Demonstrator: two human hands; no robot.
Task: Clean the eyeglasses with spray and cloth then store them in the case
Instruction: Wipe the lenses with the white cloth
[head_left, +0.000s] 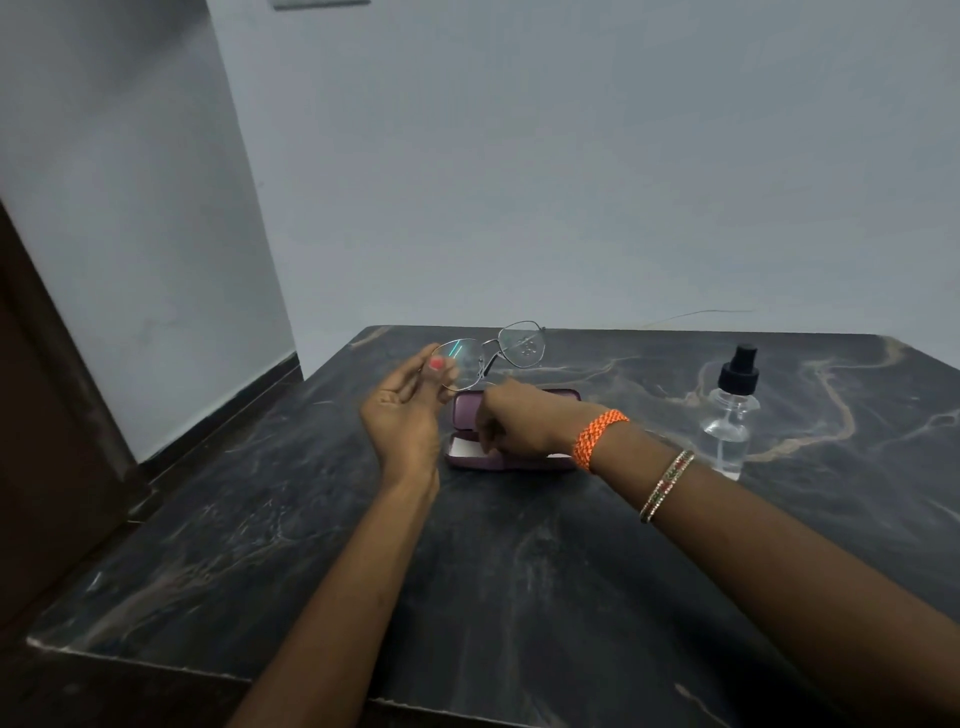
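Head view looks down over a dark marbled table (519, 571), and several things in it are hard to read. Much of the open purple case (511, 434) lies behind the right hand (511, 423), so only its raised lid, its left end with a pale lining and a strip of its near rim show; whether a cloth lies inside cannot be told. The fingertips of that hand are turned away from the camera and hidden by its own knuckles, so what they meet is unclear. It is curled over the case with its upper fingers just below the lower rim of the eyeglasses (488, 353), and whether it pinches the frame, a temple or the case lid cannot be made out. The temples of the eyeglasses are hard to trace against the dark table. The left hand (408, 415) is raised with the palm facing right, fingers loosely bent, and its thumb with a red-painted nail pinches the left lens rim against the fingers behind it, holding the thin metal frame in the air above and beyond the case. The far lens carries small droplets or marks. An orange woven band (600, 439) and a thin bangle (667, 486) sit on the right wrist. To the right of that wrist, well apart from both hands, stands a clear spray bottle (730, 415) with a black nozzle, upright on the table.
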